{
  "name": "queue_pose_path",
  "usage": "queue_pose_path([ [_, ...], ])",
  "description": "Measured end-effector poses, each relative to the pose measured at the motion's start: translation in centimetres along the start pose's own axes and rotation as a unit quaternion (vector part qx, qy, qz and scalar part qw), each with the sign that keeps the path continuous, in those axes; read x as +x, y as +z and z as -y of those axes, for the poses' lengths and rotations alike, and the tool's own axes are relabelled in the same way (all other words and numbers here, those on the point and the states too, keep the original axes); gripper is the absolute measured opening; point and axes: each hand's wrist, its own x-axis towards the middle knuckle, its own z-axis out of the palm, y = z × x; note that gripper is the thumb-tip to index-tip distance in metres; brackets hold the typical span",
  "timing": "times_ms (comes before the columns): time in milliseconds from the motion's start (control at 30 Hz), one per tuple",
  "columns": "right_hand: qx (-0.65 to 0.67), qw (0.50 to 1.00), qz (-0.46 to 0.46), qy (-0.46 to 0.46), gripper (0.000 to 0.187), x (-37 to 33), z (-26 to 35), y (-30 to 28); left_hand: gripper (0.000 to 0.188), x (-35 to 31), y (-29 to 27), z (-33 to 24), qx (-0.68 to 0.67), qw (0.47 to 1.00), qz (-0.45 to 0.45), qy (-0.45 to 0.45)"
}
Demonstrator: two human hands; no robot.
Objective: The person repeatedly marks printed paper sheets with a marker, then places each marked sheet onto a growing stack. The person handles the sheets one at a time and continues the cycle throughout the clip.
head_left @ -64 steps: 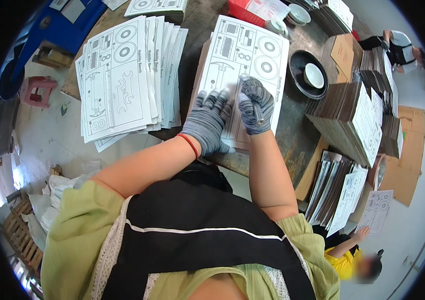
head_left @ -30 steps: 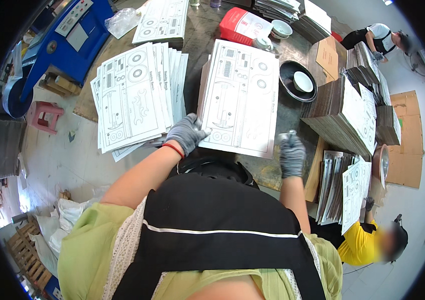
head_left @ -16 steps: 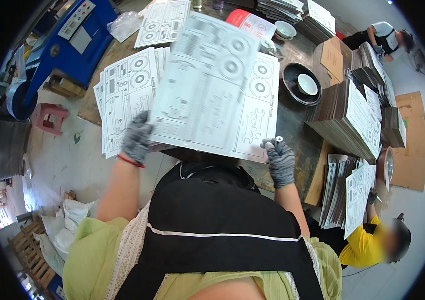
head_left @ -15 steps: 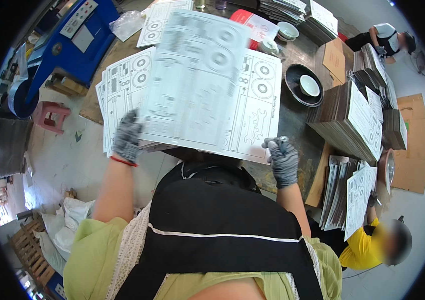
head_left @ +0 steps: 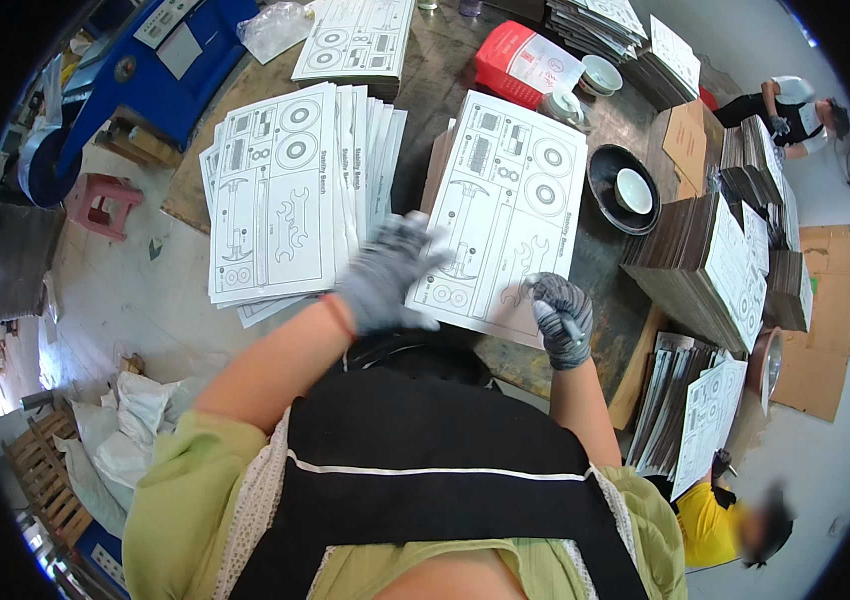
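Note:
My left hand point(head_left: 392, 275), in a grey knit glove, is smeared by motion but shows spread fingers and holds nothing. It hovers over the near-left edge of a stack of white printed boards point(head_left: 505, 175) with line drawings of wrenches and a hammer. At that stack's near-right corner is my gloved right hand point(head_left: 563, 322), its fingers curled closed. Something small and metallic shows in its grip, too unclear to name. To the left lies a second, fanned pile of the same printed boards point(head_left: 275, 200).
Another board stack point(head_left: 355, 40) sits farther back on the dark table. A red-and-white packet point(head_left: 525, 65), a lidded cup point(head_left: 562, 108), and a black bowl point(head_left: 605, 190) holding a white bowl stand behind and right. Tall board stacks point(head_left: 695, 260) line the right; two people work there.
The blurred sheet that was over the table by my left hand now rests out of the air, leaving both piles uncovered. My left hand has swung right to the right-hand stack.

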Motion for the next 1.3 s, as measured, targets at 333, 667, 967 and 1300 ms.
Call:
queue_pose_path([
  [333,0.538,0.824,-0.179,-0.006,0.02,10.2,-5.6,3.2,0.101,6.1,2.5,-4.8,0.024,0.991,0.109,-0.076],
  [667,0.103,0.989,-0.096,-0.034,0.026,9.9,-3.2,6.4,0.104,6.2,3.2,-4.4,0.054,0.988,0.113,-0.085],
  [967,-0.043,0.978,-0.011,-0.204,0.017,-0.6,0.8,6.7,0.09,6.2,5.5,-4.6,0.064,0.99,0.02,-0.121],
  [1300,0.133,0.987,-0.095,-0.001,0.011,-4.4,2.7,4.2,0.112,6.6,2.6,-4.4,-0.021,0.991,0.058,-0.117],
])
